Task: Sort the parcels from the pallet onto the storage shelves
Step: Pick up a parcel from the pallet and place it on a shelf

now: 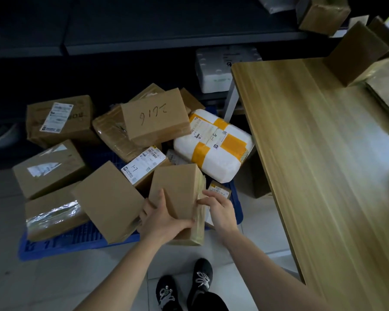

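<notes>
A plain brown cardboard parcel (pixel 177 187) stands tilted at the front edge of the blue pallet (pixel 76 239). My left hand (pixel 161 217) grips its near left corner, thumb on top. My right hand (pixel 220 209) holds its taped right side, fingers curled against the edge. Several more brown boxes are heaped on the pallet, among them one marked with handwriting (pixel 154 116) and one with a white label (pixel 144 164). A white padded parcel with yellow tape (pixel 213 144) lies at the pallet's right.
A wooden table (pixel 323 164) fills the right side, with cardboard boxes (pixel 357 55) at its far end. Dark storage shelves (pixel 166 41) run along the back, a white foam box (pixel 216 70) beneath them. My feet (pixel 184 286) stand on pale floor tiles.
</notes>
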`<action>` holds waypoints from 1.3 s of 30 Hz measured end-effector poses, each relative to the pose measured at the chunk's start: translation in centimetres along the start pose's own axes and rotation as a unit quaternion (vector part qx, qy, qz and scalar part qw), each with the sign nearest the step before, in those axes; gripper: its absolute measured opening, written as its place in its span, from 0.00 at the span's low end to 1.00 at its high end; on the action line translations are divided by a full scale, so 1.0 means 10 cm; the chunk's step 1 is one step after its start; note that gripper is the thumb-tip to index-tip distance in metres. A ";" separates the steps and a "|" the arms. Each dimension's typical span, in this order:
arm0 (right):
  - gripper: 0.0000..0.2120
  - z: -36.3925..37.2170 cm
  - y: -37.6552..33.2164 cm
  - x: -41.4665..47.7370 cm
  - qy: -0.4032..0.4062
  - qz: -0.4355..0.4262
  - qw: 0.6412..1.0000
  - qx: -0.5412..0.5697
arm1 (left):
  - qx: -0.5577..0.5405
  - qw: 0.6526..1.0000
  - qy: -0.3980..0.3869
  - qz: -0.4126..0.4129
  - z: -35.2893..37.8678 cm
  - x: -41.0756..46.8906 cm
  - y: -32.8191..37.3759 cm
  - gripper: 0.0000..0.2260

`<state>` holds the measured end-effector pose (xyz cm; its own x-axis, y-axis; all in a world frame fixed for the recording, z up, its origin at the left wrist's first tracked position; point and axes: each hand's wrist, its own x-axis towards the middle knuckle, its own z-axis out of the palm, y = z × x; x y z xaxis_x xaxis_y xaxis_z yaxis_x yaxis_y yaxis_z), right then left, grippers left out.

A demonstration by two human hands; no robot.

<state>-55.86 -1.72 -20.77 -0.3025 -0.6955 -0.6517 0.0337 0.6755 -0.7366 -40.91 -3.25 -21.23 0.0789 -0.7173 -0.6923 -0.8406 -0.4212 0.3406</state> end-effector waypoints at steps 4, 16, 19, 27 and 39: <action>0.11 0.01 0.00 0.06 0.023 0.007 0.999 0.025 | -0.249 0.967 -0.050 0.022 -0.20 0.00 -0.07 0.56; 0.18 0.23 -0.12 -0.08 -0.099 0.076 0.969 0.215 | -0.706 0.675 -0.209 0.051 -0.71 -0.01 -0.46 0.39; 0.17 0.30 -0.28 -0.19 -0.073 0.006 0.979 0.189 | -0.677 0.721 -0.131 0.066 -0.84 -0.05 -0.45 0.23; 0.24 0.62 -0.52 -0.41 -0.110 -0.124 0.978 0.129 | -0.552 0.828 -0.085 0.051 -1.04 -0.26 -0.65 0.43; 0.49 1.08 -1.05 -0.49 -0.107 -0.452 0.731 -0.500 | -0.110 0.980 -0.054 0.158 -1.91 -0.44 -1.18 0.48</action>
<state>-44.40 -8.03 -11.80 0.3897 -0.9181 -0.0726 -0.8332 -0.3178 -0.4525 -21.08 -5.71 -10.00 -0.2335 -0.7731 -0.5898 -0.6773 -0.3059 0.6691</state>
